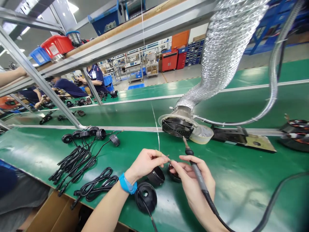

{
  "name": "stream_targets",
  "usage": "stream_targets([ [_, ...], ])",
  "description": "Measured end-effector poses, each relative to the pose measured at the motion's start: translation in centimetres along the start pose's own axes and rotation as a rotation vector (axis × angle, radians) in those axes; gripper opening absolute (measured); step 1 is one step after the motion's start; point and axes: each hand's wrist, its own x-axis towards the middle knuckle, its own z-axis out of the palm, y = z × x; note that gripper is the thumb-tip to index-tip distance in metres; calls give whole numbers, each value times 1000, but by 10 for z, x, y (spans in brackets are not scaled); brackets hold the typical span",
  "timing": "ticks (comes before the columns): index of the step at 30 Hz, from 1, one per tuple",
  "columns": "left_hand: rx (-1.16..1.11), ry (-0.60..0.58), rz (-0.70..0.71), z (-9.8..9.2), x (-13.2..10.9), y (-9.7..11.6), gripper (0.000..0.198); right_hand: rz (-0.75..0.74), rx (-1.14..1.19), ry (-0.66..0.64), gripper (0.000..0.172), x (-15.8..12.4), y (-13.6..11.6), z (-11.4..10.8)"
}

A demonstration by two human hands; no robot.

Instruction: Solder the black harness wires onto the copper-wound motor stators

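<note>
My right hand is closed around a soldering iron, its tip pointing up and away toward the fan. Thumb and fingertips of that hand also meet near a thin lead, too small to make out. My left hand, with a blue wristband, pinches a thin solder wire that hangs from above. The fingertips of both hands almost touch. Beneath them lie a black round housing and a dark part with reddish windings, partly hidden by my right hand. A black cap with a cable lies nearer me.
A fume fan on a foil duct stands ahead, beside a clear round dish. Coiled black cables with round caps lie left. A metal plate and wound parts are right. Co-workers sit at far left.
</note>
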Motion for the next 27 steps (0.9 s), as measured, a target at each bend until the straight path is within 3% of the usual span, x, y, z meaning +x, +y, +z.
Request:
stream_targets([
  [5, 10, 50, -1, -1, 0, 1, 45, -79, -61, -53, 46, -3, 8, -2],
  [9, 70, 69, 8, -1, 1, 1, 36, -428, -311, -73, 32, -3, 9, -3],
  [13, 105, -25, 16, 4, -2, 1, 20, -676, -435, -156, 26, 2, 0, -2],
  [20, 374, -89, 106, 4, -7, 4, 19, -739, -385, -219, 12, 6, -6, -1],
  [24, 325, -105, 125, -3, -6, 6, 22, -653, -368, -234, 15, 12, -4, -8],
  [27, 254, -168, 56, -7, -6, 9, 28, -588, -342, -245, 20, 14, -4, -14],
])
